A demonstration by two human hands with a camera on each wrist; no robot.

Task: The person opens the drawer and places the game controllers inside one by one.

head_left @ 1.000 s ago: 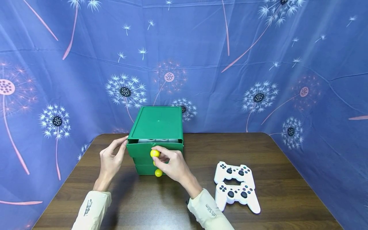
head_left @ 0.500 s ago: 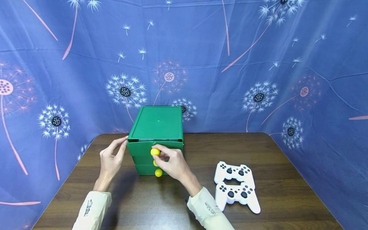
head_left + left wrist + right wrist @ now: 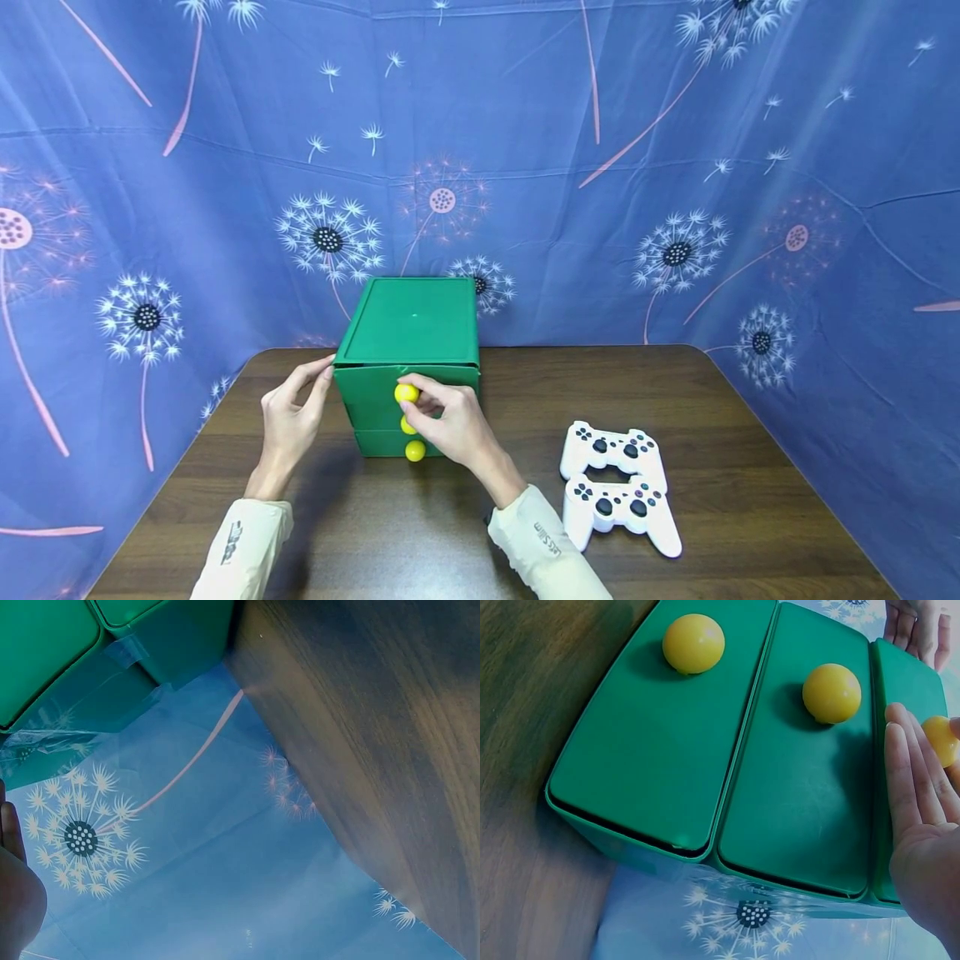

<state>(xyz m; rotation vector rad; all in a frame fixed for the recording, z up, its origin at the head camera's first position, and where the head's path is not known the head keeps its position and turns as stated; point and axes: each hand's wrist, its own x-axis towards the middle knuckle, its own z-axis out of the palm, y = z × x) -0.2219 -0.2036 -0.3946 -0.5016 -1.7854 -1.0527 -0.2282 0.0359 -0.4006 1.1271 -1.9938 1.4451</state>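
A small green drawer cabinet stands on the table, with three drawers fronted by round yellow knobs. My right hand pinches the top drawer's knob between thumb and fingers; that drawer sits nearly flush, a thin dark gap along its upper edge. My left hand rests its fingertips against the cabinet's upper left front corner. In the right wrist view the middle knob and bottom knob show on their drawer fronts, both flush. The left wrist view catches the cabinet's side and only a sliver of hand.
Two white game controllers, a rear one and a front one, lie together on the brown wooden table to the right. A blue dandelion-print cloth hangs behind the table and along its sides.
The top drawer has slid back into the cabinet with my right hand on its knob; the pale contents seen in its gap are now hidden. My left hand has stayed in place.
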